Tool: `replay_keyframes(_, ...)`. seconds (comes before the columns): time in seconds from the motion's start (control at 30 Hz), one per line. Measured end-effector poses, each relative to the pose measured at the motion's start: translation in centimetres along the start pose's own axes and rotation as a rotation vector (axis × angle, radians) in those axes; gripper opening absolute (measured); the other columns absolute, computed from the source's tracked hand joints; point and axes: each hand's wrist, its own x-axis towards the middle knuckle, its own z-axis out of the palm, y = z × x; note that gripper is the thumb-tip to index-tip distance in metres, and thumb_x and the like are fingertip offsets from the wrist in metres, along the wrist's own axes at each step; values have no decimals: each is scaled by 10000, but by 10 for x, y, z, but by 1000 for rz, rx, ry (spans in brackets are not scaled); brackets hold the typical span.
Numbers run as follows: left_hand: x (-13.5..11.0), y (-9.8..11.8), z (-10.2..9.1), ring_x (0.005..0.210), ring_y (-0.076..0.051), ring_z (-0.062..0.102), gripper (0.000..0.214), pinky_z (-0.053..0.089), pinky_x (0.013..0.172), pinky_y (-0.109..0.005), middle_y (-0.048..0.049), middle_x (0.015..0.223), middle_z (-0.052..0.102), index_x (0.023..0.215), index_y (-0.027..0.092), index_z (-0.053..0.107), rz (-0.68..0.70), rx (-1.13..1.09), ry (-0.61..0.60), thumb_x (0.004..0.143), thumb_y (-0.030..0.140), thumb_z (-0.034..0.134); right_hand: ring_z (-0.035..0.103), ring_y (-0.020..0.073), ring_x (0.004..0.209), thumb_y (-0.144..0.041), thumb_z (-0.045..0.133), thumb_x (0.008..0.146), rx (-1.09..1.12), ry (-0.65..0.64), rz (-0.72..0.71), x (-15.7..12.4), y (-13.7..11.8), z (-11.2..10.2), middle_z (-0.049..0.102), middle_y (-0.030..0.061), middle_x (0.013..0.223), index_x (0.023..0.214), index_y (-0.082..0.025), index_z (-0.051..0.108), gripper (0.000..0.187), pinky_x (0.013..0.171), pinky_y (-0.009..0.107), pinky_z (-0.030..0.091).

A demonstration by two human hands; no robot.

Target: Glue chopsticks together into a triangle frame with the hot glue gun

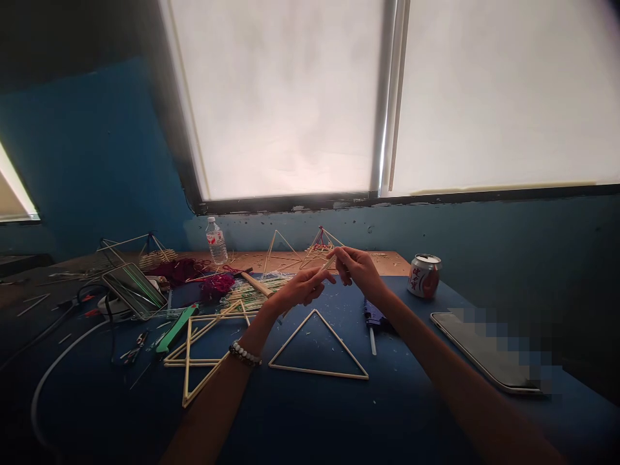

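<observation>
Pinching a thin wooden stick (pixel 329 263) between thumb and fingers, the right hand (pixel 357 268) holds it just beside the left hand (pixel 299 289), fingers pressed together and extended toward it; a stick triangle (pixel 317 371) lies below both hands, a glue gun (pixel 375 316) below the right.

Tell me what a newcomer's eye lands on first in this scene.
The brightly backlit window blind dominates the top of the view. Below it, above the blue table, the person's right hand pinches a thin stick beside the left hand. Just beneath them lies a flat triangle of sticks.
</observation>
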Motion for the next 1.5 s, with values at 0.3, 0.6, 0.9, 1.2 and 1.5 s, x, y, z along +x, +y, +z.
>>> replay_keyframes(0.3, 3, -9, -11, 365, -47, 321, 477, 280, 412, -200, 91, 476, 384, 988, 139, 652, 81, 28, 26, 950, 569, 449, 385, 59, 379, -581, 665, 829, 160, 415, -129, 4, -11, -27, 466, -57, 561, 811, -194, 658, 387, 358, 215, 332)
replay_keyframes(0.6, 5, -12, -17, 370, -48, 319, 522, 263, 406, -204, 85, 465, 384, 909, 135, 672, 54, 43, 160, 898, 625, 493, 403, 56, 391, -608, 663, 817, 130, 291, -52, 4, -6, -18, 506, -32, 593, 814, -165, 692, 444, 362, 218, 337)
replay_keyframes(0.9, 5, -10, -25, 367, -57, 269, 426, 246, 388, -203, 90, 444, 358, 736, 200, 501, 61, -127, 521, 826, 615, 542, 342, 83, 414, -602, 557, 879, 159, 695, -196, 5, -8, -40, 387, -61, 555, 781, -212, 566, 402, 357, 232, 316)
replay_keyframes(1.2, 0, -16, -37, 407, -74, 238, 405, 254, 408, -213, 86, 544, 302, 918, 193, 551, -39, -215, 835, 908, 566, 393, 395, 81, 392, -579, 608, 853, 105, 509, -63, 5, -5, -31, 464, -40, 549, 771, -199, 594, 389, 361, 233, 345)
replay_keyframes(1.5, 4, -20, -40, 597, -90, 470, 301, 387, 539, -201, 31, 743, 514, 1065, 179, 577, -20, -117, 1012, 771, 236, 536, 432, 74, 397, -633, 580, 852, -35, 211, -9, -1, -4, -7, 585, -2, 642, 834, -178, 655, 462, 387, 231, 362)
